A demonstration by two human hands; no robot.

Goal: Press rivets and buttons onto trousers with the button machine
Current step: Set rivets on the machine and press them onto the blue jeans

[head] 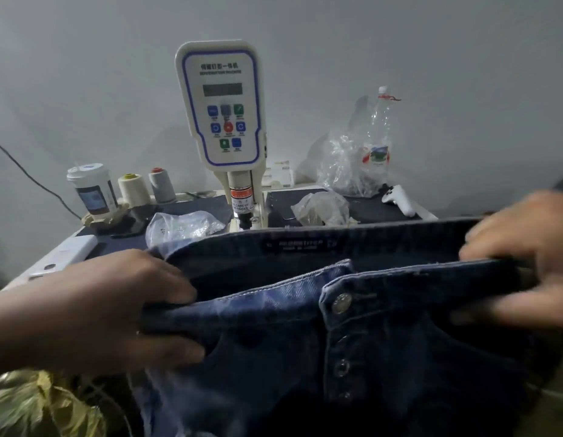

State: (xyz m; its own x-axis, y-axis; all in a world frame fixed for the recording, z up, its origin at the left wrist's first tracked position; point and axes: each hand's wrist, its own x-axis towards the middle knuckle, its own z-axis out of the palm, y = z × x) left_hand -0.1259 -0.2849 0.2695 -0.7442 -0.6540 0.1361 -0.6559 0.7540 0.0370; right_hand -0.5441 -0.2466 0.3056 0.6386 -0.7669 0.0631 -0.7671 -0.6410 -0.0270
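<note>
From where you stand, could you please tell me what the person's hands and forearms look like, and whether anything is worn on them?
Both hands are bare, with no gloves. The left hand and its forearm show no sleeve, watch or bracelet; whether it wears a ring I cannot tell. The right hand is motion-blurred, so finer detail cannot be told, and its wrist lies outside the picture.

matt blue denim trousers [274,357], shiny metal button [341,303], glossy plastic machine [222,105]

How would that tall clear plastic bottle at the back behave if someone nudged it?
The tall clear plastic bottle looks nearly empty, so it is probably very light. Standing upright and narrow, it would likely tip easily. Its walls look crumpled, suggesting thin plastic that gives when squeezed. The crinkled clear plastic bag against it might cushion a fall.
</note>
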